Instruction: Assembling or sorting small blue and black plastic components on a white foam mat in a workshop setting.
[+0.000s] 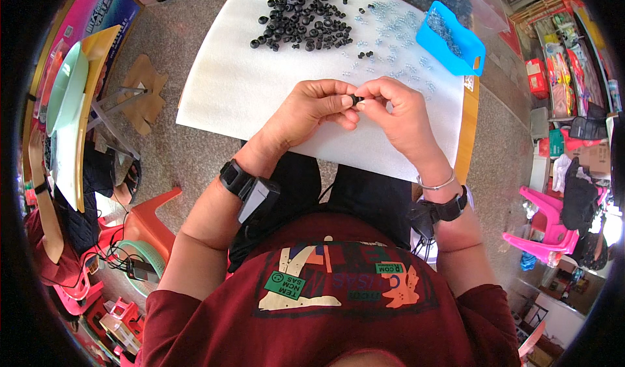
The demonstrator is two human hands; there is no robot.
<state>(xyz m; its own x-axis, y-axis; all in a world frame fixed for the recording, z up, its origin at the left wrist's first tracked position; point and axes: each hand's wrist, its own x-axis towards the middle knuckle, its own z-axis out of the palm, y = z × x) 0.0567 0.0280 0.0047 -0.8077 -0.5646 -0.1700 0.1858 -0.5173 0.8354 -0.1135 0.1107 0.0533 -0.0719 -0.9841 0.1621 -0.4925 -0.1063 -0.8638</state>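
Left hand [312,106] and right hand [397,110] raised over the white foam sheet [228,87], wrists bent inward, fingertips meeting. Both sets of fingers closed, pinching one small black ring [355,98] between thumbs and forefingers. Beyond the fingertips, a pile of black rings [303,18]; beyond the right fingers, a blue scoop [452,38].

The near half of the white foam sheet [234,87] on the bench lies bare. The far side is blocked by a heap of black rubber rings [301,18], scattered clear beads [397,35] and a blue plastic scoop tray [451,39].
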